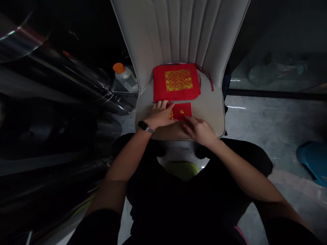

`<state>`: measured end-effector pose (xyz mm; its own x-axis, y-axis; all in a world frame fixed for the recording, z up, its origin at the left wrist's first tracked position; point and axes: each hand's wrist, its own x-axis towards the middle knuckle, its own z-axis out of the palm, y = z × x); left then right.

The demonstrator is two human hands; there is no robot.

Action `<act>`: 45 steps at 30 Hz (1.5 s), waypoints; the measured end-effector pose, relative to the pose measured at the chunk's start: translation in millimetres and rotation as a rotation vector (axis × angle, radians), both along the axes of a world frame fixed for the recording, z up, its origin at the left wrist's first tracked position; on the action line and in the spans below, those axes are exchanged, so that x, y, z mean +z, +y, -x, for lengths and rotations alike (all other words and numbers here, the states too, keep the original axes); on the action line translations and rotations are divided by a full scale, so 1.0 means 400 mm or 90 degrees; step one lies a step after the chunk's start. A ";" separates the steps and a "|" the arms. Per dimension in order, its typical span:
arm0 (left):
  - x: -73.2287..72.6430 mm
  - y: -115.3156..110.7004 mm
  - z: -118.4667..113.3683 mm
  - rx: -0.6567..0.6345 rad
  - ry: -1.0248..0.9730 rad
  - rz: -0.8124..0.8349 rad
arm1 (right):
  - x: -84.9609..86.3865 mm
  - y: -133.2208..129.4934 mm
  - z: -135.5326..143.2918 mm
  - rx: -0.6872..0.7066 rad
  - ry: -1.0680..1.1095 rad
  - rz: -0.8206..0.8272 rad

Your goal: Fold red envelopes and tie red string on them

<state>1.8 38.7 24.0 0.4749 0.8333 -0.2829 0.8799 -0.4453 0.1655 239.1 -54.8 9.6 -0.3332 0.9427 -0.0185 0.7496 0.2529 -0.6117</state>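
A small red envelope (187,108) with gold print lies flat on the beige chair seat (212,115). My left hand (160,115) rests on the envelope's left part with its fingers spread, covering some of the gold design. At the envelope's lower right edge is my right hand (201,131), its thumb and fingers apart and nothing seen between them; whether the fingertips touch the paper is unclear. Just behind the envelope sits a red fabric bag (159,83), folded flat, with a gold patterned panel on top and dark red cords at its right side.
The chair's ribbed backrest (176,30) rises behind the bag. To the left stand a white bottle with an orange cap (119,68) and shiny dark cylinders (84,73). A blue plastic object (313,161) is on the floor at right, and a green one (182,170) is below the seat.
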 end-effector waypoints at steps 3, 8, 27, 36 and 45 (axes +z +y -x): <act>0.001 0.004 0.001 0.001 -0.002 0.004 | 0.003 0.063 -0.001 -0.086 0.048 -0.014; -0.021 0.005 0.018 -0.008 -0.045 -0.013 | -0.017 0.126 0.044 -0.148 -0.049 0.059; 0.016 0.006 0.250 0.063 -0.524 0.264 | -0.084 0.063 0.253 0.127 0.216 -0.210; 0.004 -0.069 0.216 0.024 -0.363 0.059 | -0.075 0.097 0.197 0.231 0.154 -0.143; -0.001 -0.091 0.158 0.092 -0.302 -0.007 | -0.057 0.199 0.022 -0.071 -0.071 -0.014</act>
<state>-61.3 2.2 23.5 0.4281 0.9021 -0.0548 0.7622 -0.3278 0.5583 230.1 24.7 -13.0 -0.2231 0.9744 -0.0285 0.8367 0.1764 -0.5185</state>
